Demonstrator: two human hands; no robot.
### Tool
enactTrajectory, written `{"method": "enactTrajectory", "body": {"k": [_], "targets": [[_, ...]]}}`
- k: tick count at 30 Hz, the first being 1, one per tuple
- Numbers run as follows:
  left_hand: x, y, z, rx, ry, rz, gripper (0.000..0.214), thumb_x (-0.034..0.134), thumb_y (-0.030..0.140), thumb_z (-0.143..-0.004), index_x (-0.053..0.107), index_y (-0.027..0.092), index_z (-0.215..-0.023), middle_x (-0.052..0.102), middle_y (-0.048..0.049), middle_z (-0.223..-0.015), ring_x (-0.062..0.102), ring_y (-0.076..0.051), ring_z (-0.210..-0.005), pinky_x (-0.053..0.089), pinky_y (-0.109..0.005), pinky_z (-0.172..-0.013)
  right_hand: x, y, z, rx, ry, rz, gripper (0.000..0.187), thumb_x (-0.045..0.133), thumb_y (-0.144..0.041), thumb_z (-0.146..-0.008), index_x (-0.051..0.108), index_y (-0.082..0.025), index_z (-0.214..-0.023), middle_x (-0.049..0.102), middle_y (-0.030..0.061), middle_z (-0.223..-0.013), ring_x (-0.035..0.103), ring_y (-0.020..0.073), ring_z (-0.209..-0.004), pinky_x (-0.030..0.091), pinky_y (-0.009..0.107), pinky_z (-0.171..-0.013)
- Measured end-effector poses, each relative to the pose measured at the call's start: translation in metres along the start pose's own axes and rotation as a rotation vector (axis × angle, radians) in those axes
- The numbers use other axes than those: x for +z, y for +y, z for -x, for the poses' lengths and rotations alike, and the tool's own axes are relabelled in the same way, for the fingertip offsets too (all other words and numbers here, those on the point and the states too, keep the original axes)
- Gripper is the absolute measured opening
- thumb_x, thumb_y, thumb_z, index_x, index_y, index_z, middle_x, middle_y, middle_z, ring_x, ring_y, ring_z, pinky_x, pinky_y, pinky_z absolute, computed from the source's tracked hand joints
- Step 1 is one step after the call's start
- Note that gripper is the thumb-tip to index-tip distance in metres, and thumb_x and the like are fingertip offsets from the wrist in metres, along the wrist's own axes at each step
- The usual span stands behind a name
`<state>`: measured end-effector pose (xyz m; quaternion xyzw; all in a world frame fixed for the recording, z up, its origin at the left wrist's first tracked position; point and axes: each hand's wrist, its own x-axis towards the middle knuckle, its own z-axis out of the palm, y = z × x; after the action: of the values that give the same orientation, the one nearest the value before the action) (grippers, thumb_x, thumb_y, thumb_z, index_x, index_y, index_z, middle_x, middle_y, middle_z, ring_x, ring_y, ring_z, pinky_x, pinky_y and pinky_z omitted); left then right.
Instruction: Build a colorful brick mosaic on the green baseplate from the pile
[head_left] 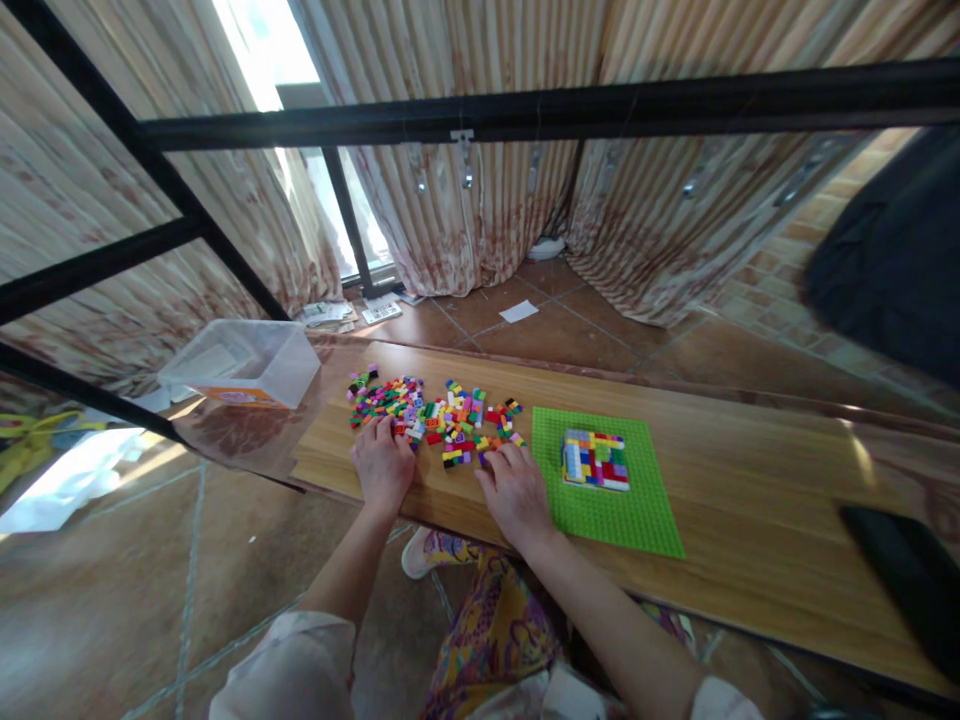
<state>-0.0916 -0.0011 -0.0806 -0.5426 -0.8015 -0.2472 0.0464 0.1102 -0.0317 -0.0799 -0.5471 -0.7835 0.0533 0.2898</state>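
Note:
A heap of small coloured bricks (pixel 431 412) is spread on the wooden table (pixel 735 500). My left hand (pixel 382 462) rests at the heap's near left edge, fingers curled down onto the bricks. My right hand (pixel 516 490) lies at the heap's near right edge, fingers bent among the bricks next to the green baseplate (pixel 611 500). On the baseplate stands a flat square block of mixed coloured bricks (pixel 595 460). What either hand holds, if anything, is hidden under the fingers.
A clear plastic box (pixel 244 362) sits at the table's far left end. A black flat object (pixel 907 580) lies at the right front edge. A black metal frame (pixel 525 105) crosses overhead. Curtains hang behind, papers lie on the tiled floor.

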Motion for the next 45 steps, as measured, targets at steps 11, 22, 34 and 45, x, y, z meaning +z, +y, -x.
{"method": "enactTrajectory", "body": {"k": [11,22,34,45], "targets": [[0.0,-0.001,-0.001,0.015,0.017,0.008,0.037,0.046,0.021,-0.086,0.062,0.012,-0.118,0.06,-0.0146,-0.125,0.054,-0.029,-0.116,0.04,-0.043,-0.101,0.001,-0.006,-0.005,0.152,0.032,-0.251,0.012,0.056,-0.023,-0.089,0.066,-0.019,-0.082,0.065,0.008,-0.087,0.056,0.0225,-0.089,0.044,0.037,-0.086],[0.001,-0.003,-0.003,0.021,0.022,0.017,0.038,0.047,0.021,-0.085,0.062,0.013,-0.118,0.06,-0.015,-0.126,0.053,-0.03,-0.118,0.04,-0.045,-0.1,-0.042,-0.017,0.003,0.734,-0.025,-1.462,0.03,0.074,-0.043,-0.066,0.069,-0.018,-0.082,0.065,0.0001,-0.071,0.052,0.0103,-0.061,0.043,0.024,-0.058],[0.002,-0.011,-0.009,0.081,0.051,0.152,0.034,0.046,0.023,-0.085,0.065,0.016,-0.112,0.064,-0.0132,-0.12,0.056,-0.026,-0.116,0.041,-0.042,-0.105,-0.059,0.008,0.037,0.822,0.054,-1.416,0.034,0.076,-0.047,-0.063,0.069,-0.017,-0.077,0.063,0.0,-0.067,0.048,0.009,-0.056,0.039,0.023,-0.053],[-0.023,0.012,0.02,0.039,0.192,0.313,0.036,0.047,0.037,-0.087,0.063,0.018,-0.113,0.061,-0.0131,-0.11,0.056,-0.027,-0.11,0.044,-0.043,-0.101,-0.064,0.031,0.068,0.849,0.179,-1.344,0.036,0.077,-0.048,-0.061,0.067,-0.017,-0.075,0.057,-0.0027,-0.058,0.046,0.0089,-0.051,0.038,0.023,-0.049]]}}
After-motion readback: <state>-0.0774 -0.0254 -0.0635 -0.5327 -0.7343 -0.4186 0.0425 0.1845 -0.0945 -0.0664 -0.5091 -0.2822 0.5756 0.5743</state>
